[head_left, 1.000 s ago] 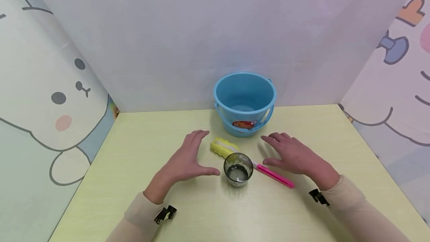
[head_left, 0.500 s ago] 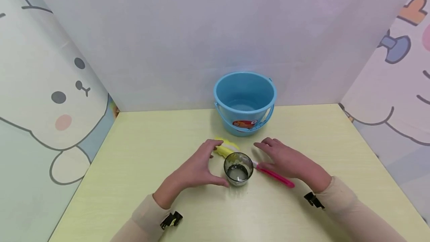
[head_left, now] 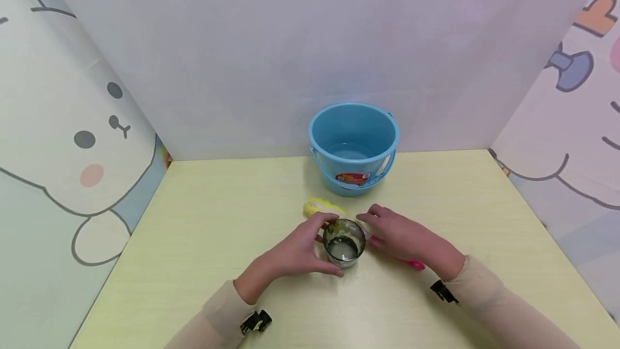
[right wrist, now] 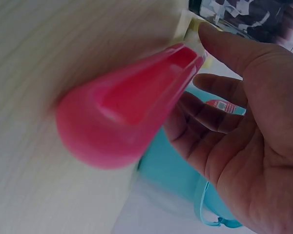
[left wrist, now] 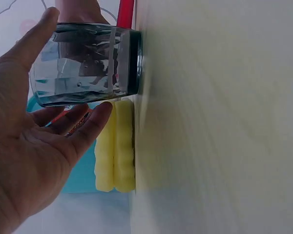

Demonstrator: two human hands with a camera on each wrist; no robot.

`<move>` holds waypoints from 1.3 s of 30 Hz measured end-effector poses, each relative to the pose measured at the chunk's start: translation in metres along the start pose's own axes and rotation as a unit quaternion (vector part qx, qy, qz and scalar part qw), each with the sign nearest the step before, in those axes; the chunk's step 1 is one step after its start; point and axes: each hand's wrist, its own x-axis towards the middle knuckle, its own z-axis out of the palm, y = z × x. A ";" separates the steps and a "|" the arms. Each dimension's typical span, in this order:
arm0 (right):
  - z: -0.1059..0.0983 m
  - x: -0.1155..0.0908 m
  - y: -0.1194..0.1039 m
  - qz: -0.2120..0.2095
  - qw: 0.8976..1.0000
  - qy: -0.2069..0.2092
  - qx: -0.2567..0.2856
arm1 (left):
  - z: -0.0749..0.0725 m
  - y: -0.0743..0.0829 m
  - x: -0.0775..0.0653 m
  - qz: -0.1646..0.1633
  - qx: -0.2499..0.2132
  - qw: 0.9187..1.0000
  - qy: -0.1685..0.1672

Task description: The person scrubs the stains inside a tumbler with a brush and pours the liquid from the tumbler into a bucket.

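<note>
Glass (head_left: 344, 245), one, tinted: upright on the table (head_left: 203, 220), unmoved; landmark for this list.

Left hand (head_left: 302, 252), yours: has closed in over the last half second; now curves about the glass, thumb on its near side. Firm grasp or loose surround: cannot tell.

Right hand (head_left: 404, 237), yours: has come in to just right of the glass, over the pink handle (head_left: 415, 265); thumb near the brush neck, fingers bent. Grip unconfirmed.

Brush (head_left: 314, 207), one: lies behind the glass, yellow head beyond and left, handle right; unmoved.

Bucket (head_left: 353, 168), one, blue: beyond the glass, unmoved.

Reading: your reach seems nearly complete on both sides, nothing lifted.

Obscured: brush middle, behind glass and hand; glass cut off in your right wrist view, handle blurred there; any liquid in the glass, uncertain.
</note>
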 end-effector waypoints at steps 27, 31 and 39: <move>0.004 0.006 -0.008 0.026 0.998 0.008 -0.052 | 0.007 -0.004 0.008 0.016 -0.017 1.000 0.002; 0.001 0.005 -0.008 0.037 0.995 0.025 -0.084 | 0.008 -0.004 0.008 0.015 -0.016 1.000 0.002; -0.002 0.002 -0.002 0.031 0.990 0.061 -0.121 | 0.009 -0.004 0.007 0.005 -0.007 1.000 0.003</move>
